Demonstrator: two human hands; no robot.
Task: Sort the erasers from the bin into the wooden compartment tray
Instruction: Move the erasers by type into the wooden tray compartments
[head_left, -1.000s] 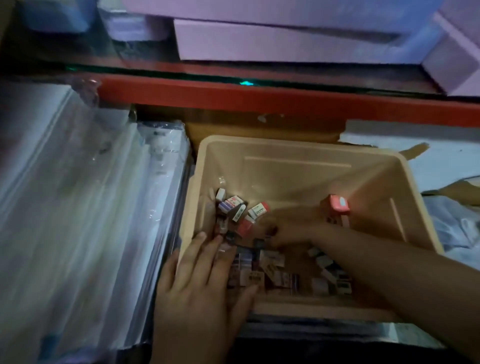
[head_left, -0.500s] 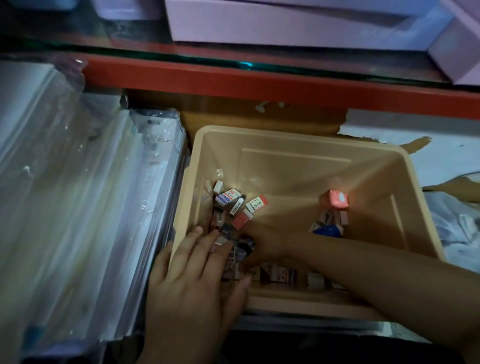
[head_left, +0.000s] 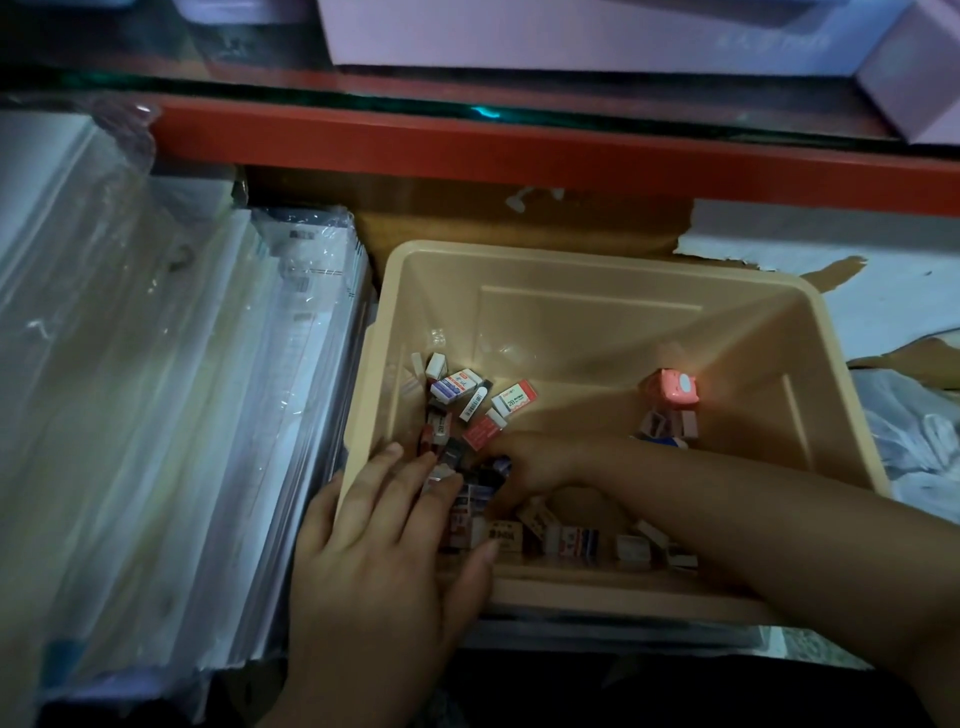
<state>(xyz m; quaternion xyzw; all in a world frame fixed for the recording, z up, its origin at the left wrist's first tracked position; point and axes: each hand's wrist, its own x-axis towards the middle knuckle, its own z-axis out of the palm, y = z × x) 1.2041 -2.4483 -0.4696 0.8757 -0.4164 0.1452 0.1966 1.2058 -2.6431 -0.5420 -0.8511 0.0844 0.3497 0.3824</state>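
**Both hands in the eraser bin, lighting is pretty dim**

Biggest thing in view is the stack of plastic-wrapped paper packs (head_left: 156, 389) filling the whole left side, right up against the bin. Across the top runs one red shelf rail (head_left: 519, 140), with a couple of pale lilac boxes (head_left: 571, 36) sitting above it.

Then the one beige plastic bin (head_left: 597, 270), square-ish with sloped walls, sitting on torn brown cardboard (head_left: 519, 223).

The left hand (head_left: 384, 561) lies flat over the bin's near-left corner, fingers spread and relaxed, thumb hooked inside the rim. It isn't gripping anything. The right hand (head_left: 524, 467) reaches in from the right, down among the pile; the fingers are curled into the erasers, but I honestly can't tell whether it's got one pinched or not.

The erasers (head_left: 467, 410) are all in the bin's bottom, roughly two dozen that I can make out, mostly small white blocks in printed sleeves of red, blue and black, bunched along the left and near walls. One is readable: a "2B" eraser (head_left: 513, 397). A single pink cube-shaped one (head_left: 674, 389) sits apart on the right, above three or four more.
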